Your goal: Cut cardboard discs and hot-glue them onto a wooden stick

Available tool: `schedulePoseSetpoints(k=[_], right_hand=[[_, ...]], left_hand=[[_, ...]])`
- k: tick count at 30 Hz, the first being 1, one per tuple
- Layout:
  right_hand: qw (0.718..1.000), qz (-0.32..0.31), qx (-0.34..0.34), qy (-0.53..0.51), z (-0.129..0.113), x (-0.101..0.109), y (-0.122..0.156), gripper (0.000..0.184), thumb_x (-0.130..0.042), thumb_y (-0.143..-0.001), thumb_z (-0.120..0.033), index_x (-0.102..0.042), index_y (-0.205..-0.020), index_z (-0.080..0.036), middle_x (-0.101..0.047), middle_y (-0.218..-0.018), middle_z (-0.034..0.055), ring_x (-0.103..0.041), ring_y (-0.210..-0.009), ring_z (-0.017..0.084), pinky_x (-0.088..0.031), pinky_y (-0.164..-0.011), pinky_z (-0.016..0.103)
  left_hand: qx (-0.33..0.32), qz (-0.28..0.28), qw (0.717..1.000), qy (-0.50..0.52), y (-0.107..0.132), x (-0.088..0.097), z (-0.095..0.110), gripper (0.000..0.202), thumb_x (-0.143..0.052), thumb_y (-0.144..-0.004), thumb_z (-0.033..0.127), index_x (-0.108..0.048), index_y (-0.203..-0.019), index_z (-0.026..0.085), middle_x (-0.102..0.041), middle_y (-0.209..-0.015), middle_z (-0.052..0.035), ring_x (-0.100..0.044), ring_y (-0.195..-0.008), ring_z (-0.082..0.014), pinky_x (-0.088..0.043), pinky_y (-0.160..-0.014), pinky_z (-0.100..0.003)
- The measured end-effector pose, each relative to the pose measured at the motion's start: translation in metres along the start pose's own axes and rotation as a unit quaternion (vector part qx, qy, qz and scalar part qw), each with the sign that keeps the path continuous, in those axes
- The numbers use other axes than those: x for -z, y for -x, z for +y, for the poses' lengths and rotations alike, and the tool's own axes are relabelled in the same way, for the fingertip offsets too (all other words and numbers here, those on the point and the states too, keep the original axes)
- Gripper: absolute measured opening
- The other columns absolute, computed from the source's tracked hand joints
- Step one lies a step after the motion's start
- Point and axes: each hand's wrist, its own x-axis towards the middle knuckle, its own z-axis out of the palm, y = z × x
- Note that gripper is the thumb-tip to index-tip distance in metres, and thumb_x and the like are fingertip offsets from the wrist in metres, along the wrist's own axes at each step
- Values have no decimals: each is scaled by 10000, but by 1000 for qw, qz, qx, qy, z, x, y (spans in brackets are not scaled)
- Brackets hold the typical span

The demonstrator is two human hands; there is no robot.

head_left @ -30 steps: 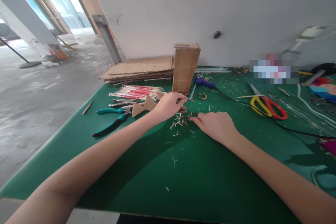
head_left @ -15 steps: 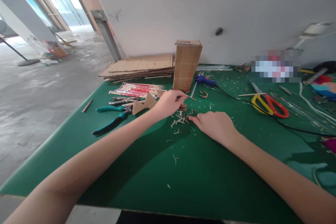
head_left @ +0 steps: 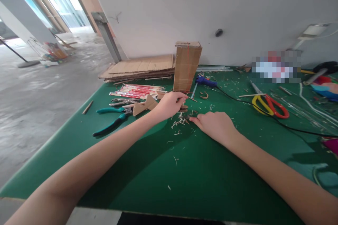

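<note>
My left hand [head_left: 170, 104] is closed in a pinch in front of the upright cardboard box [head_left: 187, 68]. A thin stick [head_left: 192, 99] juts out to the right from its fingertips. Small round cardboard pieces [head_left: 184, 108] lie just beneath those fingers, partly covered. My right hand [head_left: 216, 123] rests low over the table with its fingers curled closed. Something thin and dark shows at its thumb tip, too small to name. Pale wood shavings [head_left: 179, 122] are scattered between the two hands. A cardboard bow-shaped piece [head_left: 144, 105] lies beside my left wrist.
Teal-handled pliers [head_left: 112, 121] and red-wrapped sticks [head_left: 137, 90] lie on the left of the green table [head_left: 148, 179]. Flat cardboard sheets [head_left: 142, 64] are stacked behind. A blue glue gun [head_left: 207, 81] trails a black cord rightward. Scissors [head_left: 270, 106] with red and yellow handles lie at right.
Both hands stay almost in place, my left still pinching near the stick and my right still curled. The whole view has shifted very slightly.
</note>
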Motion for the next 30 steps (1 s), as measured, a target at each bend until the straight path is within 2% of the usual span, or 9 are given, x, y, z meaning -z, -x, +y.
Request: schedulePoseSetpoints(k=[7,13,22,27,30], right_hand=[[999,43,-31,9,2,1,-2,575,-251,-943,-512,-681,-751,-182,-655,-558,69,-620,-492,203,-207,-441,260],[1000,4,-7,-11,-6,-2,-1,572,-290,-937,-503,-674,-670,-174,-664,-576,84,-630,-516,213,-221,-455,262],[999,33,-32,-10,-1,1,-3,541,-279,-941,-498,-685,-752,-194,-658,-568,67,-612,-491,202,-233,-462,249],[1000,-4,-12,-18,-4,2,-4,547,-303,-934,-495,-690,-693,-194,-664,-580,76,-623,-506,210,-241,-457,257],[1000,-3,-3,-9,-4,5,-3,555,-304,-932,-497,-682,-668,-187,-658,-570,81,-629,-521,217,-225,-461,264]], left_hand=[[8,-1,1000,-14,0,2,1,322,-403,-850,182,-680,-1012,155,-713,-939,-64,-634,-851,-172,-478,-754,-293],[2,-11,1000,-2,1,1,4,318,-393,-853,162,-673,-1002,143,-706,-919,-61,-632,-842,-153,-479,-745,-267],[1,-4,1000,-5,1,3,2,326,-384,-851,163,-668,-1010,135,-708,-937,-63,-638,-856,-154,-485,-753,-267],[1,-24,1000,9,1,4,2,327,-387,-857,174,-662,-1028,130,-702,-961,-71,-635,-866,-154,-490,-751,-265],[-3,-29,1000,7,1,4,4,334,-384,-858,176,-659,-1039,124,-700,-968,-76,-634,-871,-155,-493,-763,-271]])
